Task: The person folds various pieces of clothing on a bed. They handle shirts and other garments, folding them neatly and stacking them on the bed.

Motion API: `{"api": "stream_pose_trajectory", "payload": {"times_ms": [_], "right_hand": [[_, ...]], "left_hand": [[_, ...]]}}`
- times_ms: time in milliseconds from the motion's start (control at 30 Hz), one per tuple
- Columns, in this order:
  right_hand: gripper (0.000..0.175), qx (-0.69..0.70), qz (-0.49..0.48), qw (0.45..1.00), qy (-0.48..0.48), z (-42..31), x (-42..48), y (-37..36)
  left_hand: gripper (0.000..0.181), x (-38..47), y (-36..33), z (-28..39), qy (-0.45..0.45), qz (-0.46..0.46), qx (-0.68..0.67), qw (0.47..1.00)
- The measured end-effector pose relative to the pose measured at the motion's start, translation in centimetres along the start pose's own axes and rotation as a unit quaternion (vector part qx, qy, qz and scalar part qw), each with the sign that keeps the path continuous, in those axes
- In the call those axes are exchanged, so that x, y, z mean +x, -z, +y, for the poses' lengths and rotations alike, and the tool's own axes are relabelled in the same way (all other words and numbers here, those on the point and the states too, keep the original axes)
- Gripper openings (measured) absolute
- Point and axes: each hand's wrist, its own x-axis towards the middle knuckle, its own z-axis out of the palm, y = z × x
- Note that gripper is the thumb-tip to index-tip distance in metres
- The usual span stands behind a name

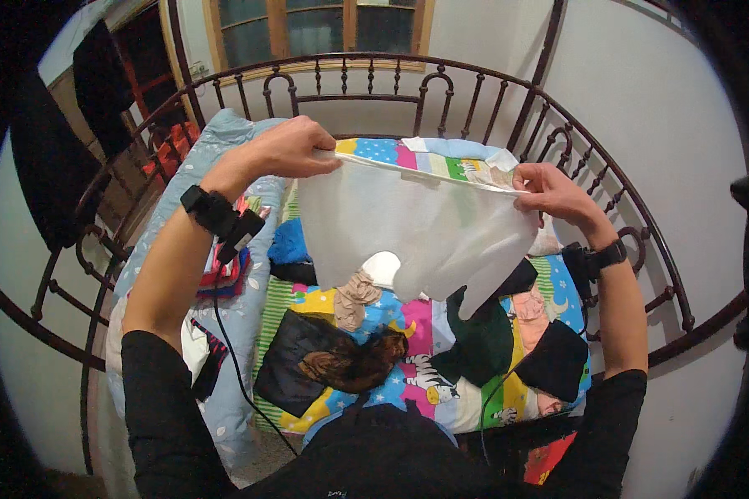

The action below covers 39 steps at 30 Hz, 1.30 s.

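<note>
A thin white cloth (412,224), likely a garment, hangs stretched between my hands above the bed. My left hand (293,148) pinches one end of its upper edge. At the other end, my right hand (552,194) pinches the same edge, slightly lower in the picture. The cloth is sheer enough that colours below show through. Its lower edge is uneven and dips toward the right. Beneath and in front of it lie a beige crumpled cloth (354,300), a dark green garment (484,343) and a black folded cloth (552,362).
A patterned bedsheet (384,368) covers the bed, framed by a dark metal rail (356,98). A pale blue quilt (240,374) runs along the left, with folded clothes (228,274) on it. Near me lie a dark cloth (296,358) and a brown furry item (356,362). Cables trail from both wrist devices.
</note>
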Motion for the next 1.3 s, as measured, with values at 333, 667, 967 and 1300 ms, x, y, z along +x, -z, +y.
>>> {"api": "stream_pose_trajectory", "payload": {"times_ms": [333, 667, 967, 1300], "right_hand": [[0.012, 0.162, -0.057, 0.984, -0.049, 0.7, -0.5, 0.2], [0.014, 0.347, -0.048, 0.936, 0.040, 3.1, -1.2, 0.4], [0.019, 0.184, 0.009, 0.983, -0.016, 1.9, -2.1, 0.6], [0.023, 0.037, -0.151, 0.980, -0.121, 5.0, -2.1, -1.4]], "left_hand": [[0.037, -1.0, -1.6, 0.2, 0.043, 0.014, -0.296, 0.954], [0.031, -1.2, -2.1, 1.8, 0.061, -0.024, -0.619, 0.783], [0.028, -1.5, -3.2, 2.2, 0.004, -0.165, -0.435, 0.885], [0.013, -2.3, -9.7, 0.4, -0.060, -0.211, -0.178, 0.959]]}}
